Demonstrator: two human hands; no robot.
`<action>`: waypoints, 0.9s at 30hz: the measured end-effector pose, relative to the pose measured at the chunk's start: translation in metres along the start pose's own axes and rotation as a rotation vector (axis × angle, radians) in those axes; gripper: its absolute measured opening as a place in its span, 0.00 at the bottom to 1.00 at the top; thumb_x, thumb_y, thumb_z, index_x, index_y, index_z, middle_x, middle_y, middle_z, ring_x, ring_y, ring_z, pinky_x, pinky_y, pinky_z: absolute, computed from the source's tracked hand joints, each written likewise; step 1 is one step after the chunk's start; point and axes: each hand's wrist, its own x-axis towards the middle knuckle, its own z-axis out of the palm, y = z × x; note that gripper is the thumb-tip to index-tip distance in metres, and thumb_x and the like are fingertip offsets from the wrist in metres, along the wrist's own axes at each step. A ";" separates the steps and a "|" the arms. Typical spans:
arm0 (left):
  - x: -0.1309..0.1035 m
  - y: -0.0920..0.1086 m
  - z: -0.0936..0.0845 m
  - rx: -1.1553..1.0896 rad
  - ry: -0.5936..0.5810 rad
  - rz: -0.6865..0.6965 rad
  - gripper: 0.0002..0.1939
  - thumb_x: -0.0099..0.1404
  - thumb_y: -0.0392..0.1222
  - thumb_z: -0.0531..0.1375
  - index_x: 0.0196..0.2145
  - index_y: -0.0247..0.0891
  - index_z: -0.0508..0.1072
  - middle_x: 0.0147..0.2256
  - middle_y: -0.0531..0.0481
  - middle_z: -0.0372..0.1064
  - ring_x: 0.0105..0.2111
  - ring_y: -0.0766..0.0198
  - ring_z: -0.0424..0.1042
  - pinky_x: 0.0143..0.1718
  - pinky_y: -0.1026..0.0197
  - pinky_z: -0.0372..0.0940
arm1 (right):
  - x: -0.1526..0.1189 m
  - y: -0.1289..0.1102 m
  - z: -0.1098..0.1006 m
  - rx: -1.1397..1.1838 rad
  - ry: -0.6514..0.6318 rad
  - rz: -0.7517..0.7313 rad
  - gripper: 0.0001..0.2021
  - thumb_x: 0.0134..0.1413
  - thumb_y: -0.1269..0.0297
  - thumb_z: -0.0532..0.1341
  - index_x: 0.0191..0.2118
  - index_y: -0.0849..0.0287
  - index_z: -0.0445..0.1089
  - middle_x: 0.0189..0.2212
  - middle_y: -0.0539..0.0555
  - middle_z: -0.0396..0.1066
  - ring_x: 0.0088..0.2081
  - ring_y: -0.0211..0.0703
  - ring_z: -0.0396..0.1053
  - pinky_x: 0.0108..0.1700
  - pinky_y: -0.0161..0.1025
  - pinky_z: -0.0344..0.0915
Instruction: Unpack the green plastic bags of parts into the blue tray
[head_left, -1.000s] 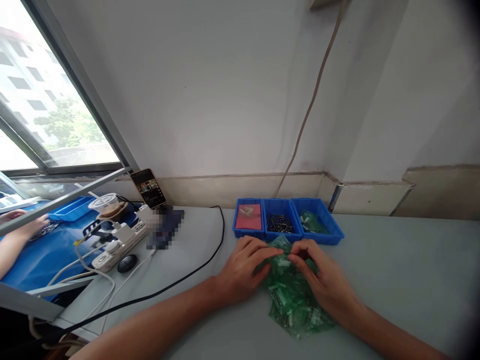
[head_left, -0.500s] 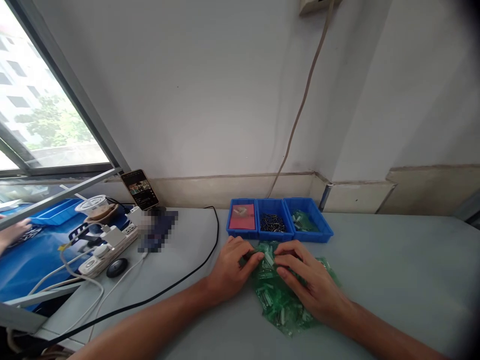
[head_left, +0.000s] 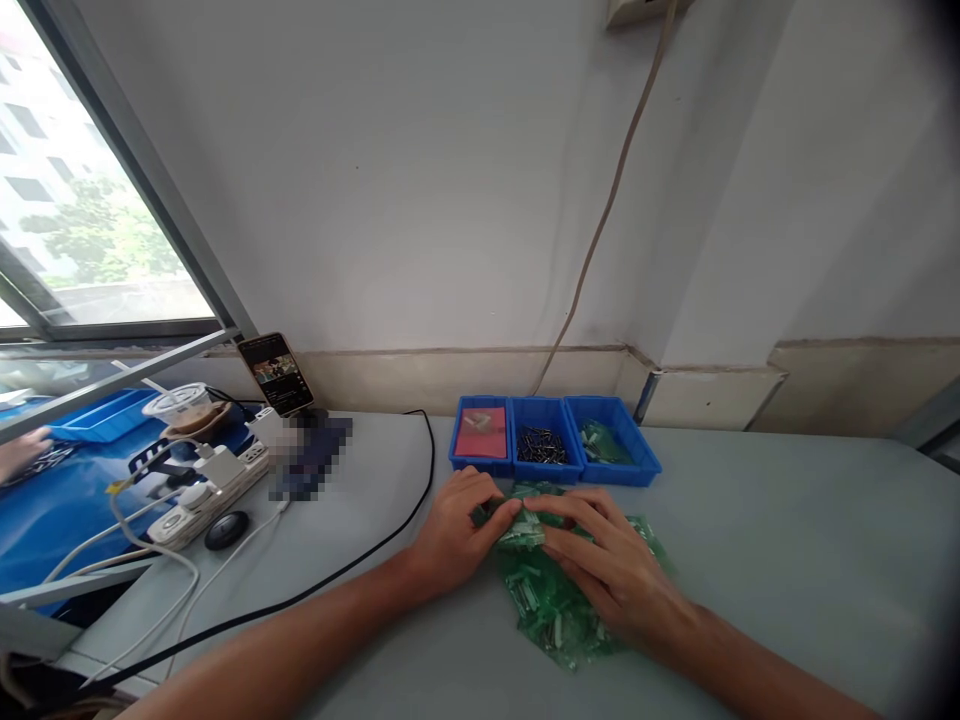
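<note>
Several small green plastic packets (head_left: 559, 610) with pale pieces inside lie in a pile on the grey table, partly under my right hand. My left hand (head_left: 463, 522) is closed, its thumb and fingers pinching the edge of a green packet (head_left: 523, 533) at the top of the pile. From the other side my right hand (head_left: 611, 560) grips the same packet between thumb and fingers. Just behind the hands stand three joined blue bins: the left bin (head_left: 481, 465) holds a pink sheet, the middle bin (head_left: 547, 471) dark metal screws, the right bin (head_left: 619, 473) green packets.
A black cable (head_left: 330, 590) crosses the table at left. Beyond it are a power strip (head_left: 176, 522), a black mouse (head_left: 226, 530), a propped phone (head_left: 275, 373) and a lidded cup (head_left: 180, 403). Another person's hand (head_left: 22, 452) shows at the far left.
My right fingers have moved left, closer to my left thumb, and the held packet now lies flatter between the hands. The view has shifted slightly.
</note>
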 end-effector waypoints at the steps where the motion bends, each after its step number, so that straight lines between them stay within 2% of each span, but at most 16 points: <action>1: 0.000 0.001 -0.001 -0.012 -0.005 -0.008 0.17 0.79 0.46 0.59 0.31 0.38 0.70 0.29 0.51 0.68 0.33 0.62 0.65 0.40 0.58 0.60 | 0.000 -0.001 0.000 -0.004 0.005 0.013 0.14 0.72 0.76 0.57 0.54 0.52 0.73 0.61 0.60 0.72 0.52 0.53 0.67 0.53 0.52 0.72; 5: 0.000 0.002 -0.001 -0.077 0.027 -0.084 0.09 0.75 0.48 0.64 0.43 0.39 0.74 0.36 0.50 0.72 0.36 0.61 0.69 0.41 0.59 0.64 | 0.003 -0.008 -0.003 -0.023 0.042 0.066 0.17 0.73 0.78 0.55 0.57 0.52 0.72 0.53 0.60 0.75 0.50 0.51 0.68 0.49 0.49 0.73; 9: -0.003 -0.004 0.002 -0.127 0.073 -0.093 0.20 0.69 0.41 0.69 0.55 0.42 0.69 0.42 0.49 0.71 0.38 0.61 0.69 0.42 0.59 0.67 | 0.004 -0.009 -0.003 -0.019 0.146 0.097 0.17 0.73 0.78 0.53 0.54 0.52 0.73 0.47 0.59 0.75 0.48 0.50 0.69 0.45 0.45 0.73; 14: -0.007 -0.012 0.006 -0.125 0.110 0.056 0.31 0.69 0.35 0.67 0.65 0.47 0.63 0.49 0.47 0.68 0.38 0.63 0.67 0.41 0.59 0.69 | 0.002 -0.005 -0.001 0.003 0.191 0.207 0.14 0.75 0.74 0.54 0.52 0.52 0.73 0.47 0.58 0.74 0.47 0.50 0.70 0.46 0.45 0.72; 17: -0.006 -0.012 0.006 -0.119 0.127 0.144 0.32 0.71 0.34 0.67 0.67 0.49 0.62 0.50 0.46 0.67 0.39 0.63 0.67 0.42 0.59 0.70 | 0.003 -0.005 -0.002 0.020 0.194 0.215 0.15 0.74 0.75 0.53 0.53 0.52 0.73 0.47 0.58 0.73 0.47 0.48 0.71 0.45 0.43 0.73; 21: -0.004 -0.009 0.003 -0.094 0.122 0.202 0.28 0.73 0.34 0.64 0.66 0.49 0.64 0.51 0.45 0.64 0.40 0.63 0.68 0.42 0.59 0.71 | 0.002 -0.005 -0.003 0.017 0.198 0.176 0.16 0.73 0.77 0.53 0.53 0.52 0.73 0.48 0.58 0.74 0.47 0.48 0.72 0.45 0.42 0.74; 27: -0.004 -0.007 0.001 -0.049 0.134 0.207 0.25 0.74 0.34 0.63 0.64 0.50 0.66 0.54 0.44 0.61 0.42 0.62 0.69 0.45 0.57 0.71 | 0.001 -0.006 0.001 0.030 0.177 0.223 0.17 0.74 0.75 0.52 0.59 0.52 0.70 0.53 0.60 0.72 0.56 0.51 0.72 0.54 0.48 0.75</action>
